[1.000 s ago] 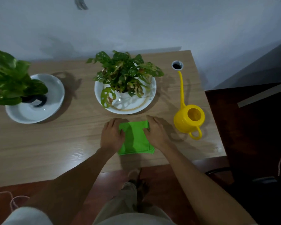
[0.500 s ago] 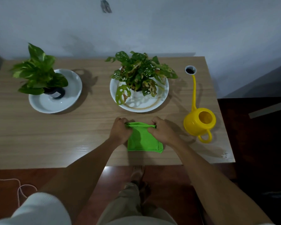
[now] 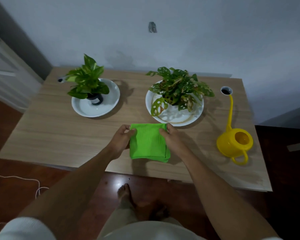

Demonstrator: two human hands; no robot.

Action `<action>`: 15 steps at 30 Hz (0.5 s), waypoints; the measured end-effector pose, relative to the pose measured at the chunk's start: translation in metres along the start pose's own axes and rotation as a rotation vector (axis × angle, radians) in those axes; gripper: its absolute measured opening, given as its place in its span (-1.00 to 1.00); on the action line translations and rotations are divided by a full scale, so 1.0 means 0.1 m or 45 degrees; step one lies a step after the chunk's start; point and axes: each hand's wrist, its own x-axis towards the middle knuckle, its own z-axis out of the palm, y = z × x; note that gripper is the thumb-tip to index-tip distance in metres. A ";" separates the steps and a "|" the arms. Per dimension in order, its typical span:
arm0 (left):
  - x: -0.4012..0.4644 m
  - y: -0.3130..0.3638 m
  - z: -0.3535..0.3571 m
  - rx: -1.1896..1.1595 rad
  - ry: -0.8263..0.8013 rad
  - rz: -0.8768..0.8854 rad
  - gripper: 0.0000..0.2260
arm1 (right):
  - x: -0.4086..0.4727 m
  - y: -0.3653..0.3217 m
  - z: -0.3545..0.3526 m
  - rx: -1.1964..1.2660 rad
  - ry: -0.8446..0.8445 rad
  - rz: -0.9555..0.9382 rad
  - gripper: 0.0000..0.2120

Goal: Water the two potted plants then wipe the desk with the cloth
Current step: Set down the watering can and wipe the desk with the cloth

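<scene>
1. One folded green cloth (image 3: 148,142) lies on the desk (image 3: 59,135), near its front edge, just in front of the right-hand plant (image 3: 178,90) on its white plate (image 3: 197,116).
2. Both hands flank the cloth's far corners; its long axis runs near to far, squarely between them.
3. Left hand (image 3: 120,138): fingers pinched closed on the far-left corner.
4. Right hand (image 3: 170,137): fingers closed on the far-right corner.
5. Watering can (image 3: 235,141) stands well right, untouched; left-hand plant (image 3: 87,82) far left.

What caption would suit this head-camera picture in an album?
Both hands, left and right, pinch the far corners of a folded green cloth on the desk, plants and yellow watering can beyond.
</scene>
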 end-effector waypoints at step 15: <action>0.87 -0.09 -0.51 0.168 -0.164 0.152 -0.91 | 0.23 0.26 0.70 -0.763 0.834 0.427 -0.50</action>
